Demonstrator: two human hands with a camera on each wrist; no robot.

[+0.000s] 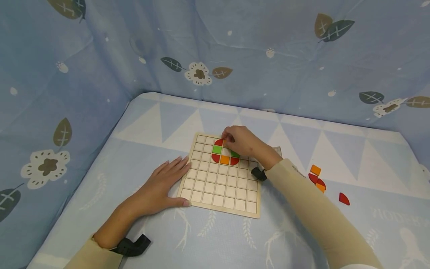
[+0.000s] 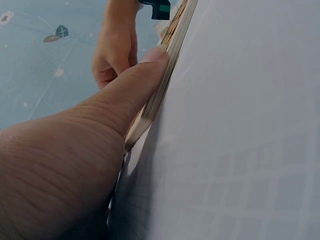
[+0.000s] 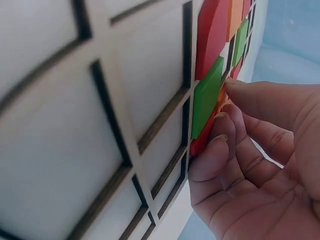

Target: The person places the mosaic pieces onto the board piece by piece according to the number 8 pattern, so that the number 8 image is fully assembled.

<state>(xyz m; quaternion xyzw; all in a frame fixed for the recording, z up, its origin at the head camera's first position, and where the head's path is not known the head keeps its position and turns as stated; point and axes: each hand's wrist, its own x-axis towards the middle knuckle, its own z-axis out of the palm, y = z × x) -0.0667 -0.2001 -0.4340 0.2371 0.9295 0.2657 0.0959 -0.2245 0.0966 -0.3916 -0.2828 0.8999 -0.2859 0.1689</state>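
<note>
A wooden grid board [image 1: 218,190] lies on the cloth-covered table. Near its far edge sit red quarter-round tiles [image 1: 215,157], green square tiles [image 1: 217,150] and an orange square tile [image 1: 224,160], grouped around a bare cell. My right hand [image 1: 240,140] pinches another orange tile [image 3: 226,96] with thumb and fingertips, at the far side of this group. In the right wrist view, a red tile [image 3: 202,142] shows beside the fingers; the hand covers it in the head view. My left hand [image 1: 164,185] rests against the board's left side, fingers extended, its thumb [image 2: 145,70] at the near edge.
Loose orange tiles [image 1: 315,170] and red tiles [image 1: 344,198] lie to the right of my right forearm. A greyish flat item [image 1: 278,150] is partly hidden behind that wrist. Patterned blue fabric [image 1: 215,48] hangs behind and left of the table.
</note>
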